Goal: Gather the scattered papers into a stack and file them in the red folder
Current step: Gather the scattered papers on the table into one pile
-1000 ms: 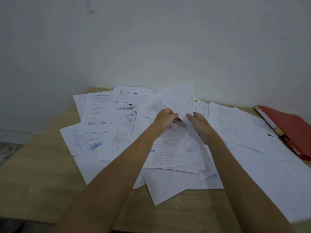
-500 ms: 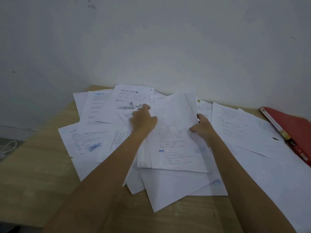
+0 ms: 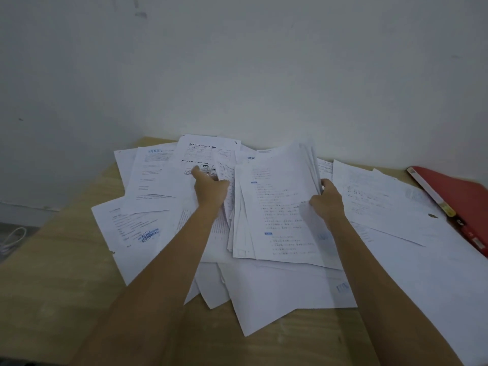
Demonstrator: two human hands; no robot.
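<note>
Many white printed papers [image 3: 148,186] lie scattered and overlapping across the wooden table [image 3: 52,273]. My right hand [image 3: 327,199] grips the right edge of a gathered stack of papers [image 3: 280,207], tilted up off the pile at the centre. My left hand [image 3: 210,187] reaches out over a sheet with a cartoon drawing [image 3: 208,157] at the back, fingers spread and resting on it, holding nothing. The red folder [image 3: 459,202] lies shut at the far right, partly under the edge of a sheet.
A white wall runs right behind the table. More large sheets [image 3: 422,273] cover the table's right side down to the front edge. A white cable [image 3: 13,240] lies on the floor at the left. Bare wood shows at the front left.
My left hand let go of the stack and moved left and back onto the cartoon sheet. My right hand kept the stack, which now has more sheets and is lifted higher.
</note>
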